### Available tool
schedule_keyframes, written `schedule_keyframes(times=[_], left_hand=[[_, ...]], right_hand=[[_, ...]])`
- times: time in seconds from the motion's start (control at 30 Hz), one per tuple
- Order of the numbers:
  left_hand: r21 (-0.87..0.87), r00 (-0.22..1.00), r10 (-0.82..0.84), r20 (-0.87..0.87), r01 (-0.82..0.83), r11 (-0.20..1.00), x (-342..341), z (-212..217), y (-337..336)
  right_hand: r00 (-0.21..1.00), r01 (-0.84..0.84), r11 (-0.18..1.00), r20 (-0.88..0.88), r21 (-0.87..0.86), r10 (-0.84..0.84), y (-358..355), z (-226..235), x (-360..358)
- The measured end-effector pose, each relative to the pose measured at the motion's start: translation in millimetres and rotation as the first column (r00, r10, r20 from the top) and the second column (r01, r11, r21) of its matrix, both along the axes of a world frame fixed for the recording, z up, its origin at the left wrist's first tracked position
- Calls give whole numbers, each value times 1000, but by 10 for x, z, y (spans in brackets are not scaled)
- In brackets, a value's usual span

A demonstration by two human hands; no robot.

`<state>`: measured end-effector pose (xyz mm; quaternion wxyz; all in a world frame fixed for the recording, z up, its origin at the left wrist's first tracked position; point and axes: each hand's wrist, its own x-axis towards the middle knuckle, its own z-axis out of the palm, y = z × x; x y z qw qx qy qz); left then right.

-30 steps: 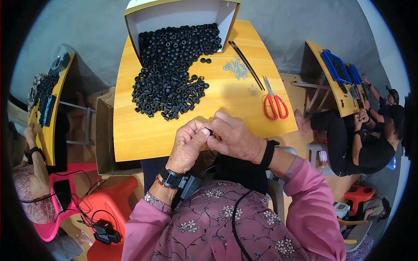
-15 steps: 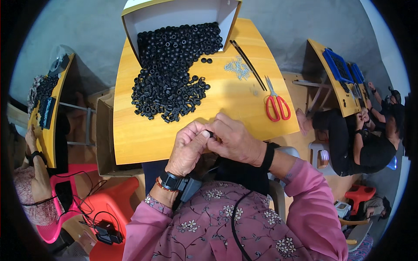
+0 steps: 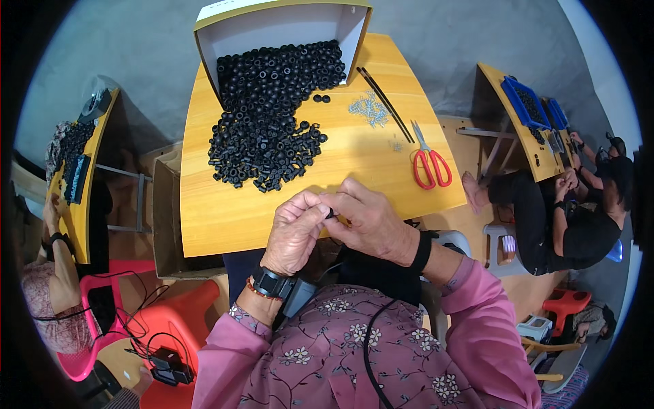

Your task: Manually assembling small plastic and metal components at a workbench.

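My left hand (image 3: 298, 228) pinches a small black round part (image 3: 330, 213) between thumb and forefinger, just above the table's near edge. Against the same part press the fingers of my right hand (image 3: 368, 218), closed at the tips; whether they hold a second tiny piece is hidden. Beyond my hands spreads a heap of small black parts (image 3: 266, 153), caps and short stepped plugs, spilling from an open box (image 3: 283, 27) lying on its side. To the right lie a pile of small silvery screws (image 3: 368, 109), two thin black sticks (image 3: 385, 103) and red-handled scissors (image 3: 430, 163).
The yellow wooden table (image 3: 225, 228) narrows at the far side. A cardboard box (image 3: 167, 211) stands by its left side, near a red stool (image 3: 184, 320) with cables. People sit at other tables left and right; blue trays (image 3: 526, 102) rest on the right one.
My right fingers have shifted slightly on the black part, which now shows more between the fingertips. The whole view has tilted a little; the things on the table have stayed put.
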<state>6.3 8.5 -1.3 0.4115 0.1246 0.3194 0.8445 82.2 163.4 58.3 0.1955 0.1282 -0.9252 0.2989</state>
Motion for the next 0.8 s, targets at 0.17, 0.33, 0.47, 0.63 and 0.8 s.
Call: schedule_keyframes(times=[0.17, 0.33, 0.47, 0.63, 0.8], left_hand=[[62, 998, 55, 3, -55, 997, 23, 21, 13], [12, 998, 62, -6, -62, 998, 25, 19, 11], [-11, 1000, 0, 20, 1, 1000, -10, 22, -27], [-21, 1000, -22, 19, 22, 1000, -2, 76, -25], [-52, 1000, -17, -19, 16, 999, 15, 41, -14]], right_hand=[[1000, 10, 999, 30, -42, -9, -31, 46, 2], [991, -37, 997, 130, 61, 28, 62, 91, -3], [985, -39, 997, 167, 62, 28, 71, 152, -30], [988, 7, 1000, 157, 5, -8, 112, 136, -21], [999, -20, 1000, 45, 8, 20, 122, 81, -15]])
